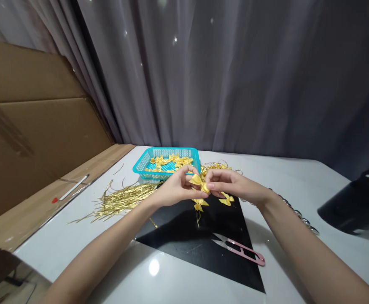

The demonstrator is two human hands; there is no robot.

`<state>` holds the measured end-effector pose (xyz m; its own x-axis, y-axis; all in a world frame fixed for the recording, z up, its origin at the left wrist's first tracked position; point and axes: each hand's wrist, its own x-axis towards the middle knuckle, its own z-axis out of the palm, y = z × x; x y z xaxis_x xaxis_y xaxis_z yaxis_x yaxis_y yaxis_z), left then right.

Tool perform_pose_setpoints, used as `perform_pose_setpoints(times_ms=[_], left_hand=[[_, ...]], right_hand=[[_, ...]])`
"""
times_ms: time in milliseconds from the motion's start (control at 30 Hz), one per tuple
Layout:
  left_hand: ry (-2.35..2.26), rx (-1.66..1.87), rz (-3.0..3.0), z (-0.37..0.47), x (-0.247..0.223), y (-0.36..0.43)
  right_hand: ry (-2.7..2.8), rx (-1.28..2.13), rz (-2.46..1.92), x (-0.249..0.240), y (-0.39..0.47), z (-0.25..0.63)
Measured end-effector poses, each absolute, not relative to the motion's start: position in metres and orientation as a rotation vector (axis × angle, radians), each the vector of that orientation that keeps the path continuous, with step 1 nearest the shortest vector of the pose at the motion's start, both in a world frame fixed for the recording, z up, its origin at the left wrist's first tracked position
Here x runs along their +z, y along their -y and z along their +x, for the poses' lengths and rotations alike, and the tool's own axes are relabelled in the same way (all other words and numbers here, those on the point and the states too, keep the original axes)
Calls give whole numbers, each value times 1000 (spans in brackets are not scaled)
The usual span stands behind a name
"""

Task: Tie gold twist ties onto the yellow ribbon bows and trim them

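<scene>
Evidently for steadiness, the left hand (178,187) and right hand (235,184) share a pinching grip on a bow (196,179), mid-frame.

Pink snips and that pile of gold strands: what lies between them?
Head view: the left forearm crosses by the gold strands, then black mat with a small gold piece, otherwise bare to the pink snips.

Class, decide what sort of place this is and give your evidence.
Probably a home craft workspace: yellow ribbon bows fill a turquoise basket, beside gold twist ties and pink thread snips.
</scene>
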<state>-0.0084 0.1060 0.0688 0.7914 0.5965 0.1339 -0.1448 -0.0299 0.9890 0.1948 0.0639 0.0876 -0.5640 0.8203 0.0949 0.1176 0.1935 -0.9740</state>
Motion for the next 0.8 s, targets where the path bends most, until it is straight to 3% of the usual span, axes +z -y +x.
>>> perform_pose_setpoints(times_ms=[800], left_hand=[[-511, 572, 1578, -8, 70, -112]], right_hand=[[1920, 1256, -1122, 97, -57, 193]])
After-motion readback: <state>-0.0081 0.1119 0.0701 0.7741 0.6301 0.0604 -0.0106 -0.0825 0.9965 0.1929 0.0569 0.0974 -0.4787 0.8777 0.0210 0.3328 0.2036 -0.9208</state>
